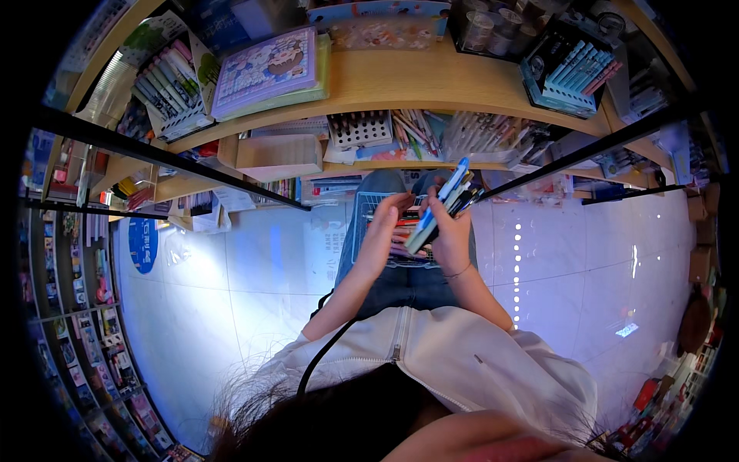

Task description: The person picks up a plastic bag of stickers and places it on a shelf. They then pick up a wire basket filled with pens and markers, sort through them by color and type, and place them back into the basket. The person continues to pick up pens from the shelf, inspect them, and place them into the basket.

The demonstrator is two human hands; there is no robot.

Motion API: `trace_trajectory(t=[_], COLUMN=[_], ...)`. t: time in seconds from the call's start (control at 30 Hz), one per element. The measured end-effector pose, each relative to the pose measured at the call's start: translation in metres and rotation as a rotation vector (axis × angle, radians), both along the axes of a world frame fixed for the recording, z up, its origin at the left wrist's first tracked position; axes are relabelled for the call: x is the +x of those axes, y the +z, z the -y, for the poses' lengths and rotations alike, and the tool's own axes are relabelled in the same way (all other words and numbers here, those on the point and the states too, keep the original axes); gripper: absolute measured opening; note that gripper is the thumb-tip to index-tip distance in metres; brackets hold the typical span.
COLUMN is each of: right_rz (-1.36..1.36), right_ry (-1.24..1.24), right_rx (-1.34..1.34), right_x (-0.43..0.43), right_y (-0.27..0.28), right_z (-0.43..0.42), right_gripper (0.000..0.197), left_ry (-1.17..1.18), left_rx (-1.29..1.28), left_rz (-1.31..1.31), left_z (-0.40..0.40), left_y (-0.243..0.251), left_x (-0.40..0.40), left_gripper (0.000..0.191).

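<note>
My right hand point(452, 239) is closed around a bundle of pens point(437, 215), among them blue, green and dark ones, tilted up to the right. My left hand point(377, 234) is beside it over the left part of a white wire basket point(359, 231), its palm turned towards the bundle. I see nothing held in that hand; its fingertips are partly blurred. The basket rests on my lap, on my jeans point(398, 289). Inside it lie loose pens point(402, 238) in red, orange, purple and dark colours, partly hidden by both hands.
Before me stands a wooden shelf point(398, 72) with a pen display box point(563, 95) and stacked notebooks point(268, 69). Below are a perforated pen holder point(361, 130), bagged pens point(482, 134) and a pale tray point(280, 155). Black metal bars point(173, 159) slant across both sides. Stocked racks point(86, 323) line the left.
</note>
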State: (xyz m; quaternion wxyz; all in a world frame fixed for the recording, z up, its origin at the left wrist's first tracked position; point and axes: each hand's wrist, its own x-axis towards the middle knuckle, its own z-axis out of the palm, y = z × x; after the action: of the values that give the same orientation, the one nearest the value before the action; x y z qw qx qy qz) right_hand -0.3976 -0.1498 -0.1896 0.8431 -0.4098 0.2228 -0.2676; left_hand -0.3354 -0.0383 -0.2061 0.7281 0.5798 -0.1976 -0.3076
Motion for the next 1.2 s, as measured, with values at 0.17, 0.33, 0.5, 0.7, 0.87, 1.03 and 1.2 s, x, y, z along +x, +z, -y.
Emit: trace_trajectory(t=[0.17, 0.33, 0.5, 0.7, 0.87, 1.03, 1.2], right_rz=[0.163, 0.357, 0.183, 0.144, -0.142, -0.318, -0.132], right_ry=[0.003, -0.112, -0.005, 0.031, 0.304, 0.401, 0.216], right_rx=[-0.115, 0.009, -0.087, 0.064, -0.234, -0.903, -0.887], right_x=[0.001, 0.002, 0.0, -0.003, -0.006, -0.008, -0.003], right_y=[0.012, 0.029, 0.029, 0.014, 0.006, 0.019, 0.008], right_z=[-0.015, 0.014, -0.016, -0.021, 0.003, -0.019, -0.019], right_gripper=[0.021, 0.017, 0.025, 0.017, 0.028, 0.055, 0.056], left_ry=[-0.062, 0.01, -0.056, -0.08, 0.015, -0.036, 0.057], left_rx=[-0.005, -0.127, -0.345, -0.394, -0.343, -0.146, -0.196], left_rz=[0.095, -0.218, -0.992, -0.916, -0.261, -0.085, 0.064], left_z=[0.015, 0.006, 0.011, 0.015, 0.012, 0.009, 0.014], left_y=[0.022, 0.008, 0.018, 0.023, 0.026, 0.021, 0.019], left_x=[-0.009, 0.006, 0.0, -0.01, -0.006, 0.003, 0.007], left_gripper=[0.05, 0.051, 0.057, 0.054, 0.047, 0.036, 0.018])
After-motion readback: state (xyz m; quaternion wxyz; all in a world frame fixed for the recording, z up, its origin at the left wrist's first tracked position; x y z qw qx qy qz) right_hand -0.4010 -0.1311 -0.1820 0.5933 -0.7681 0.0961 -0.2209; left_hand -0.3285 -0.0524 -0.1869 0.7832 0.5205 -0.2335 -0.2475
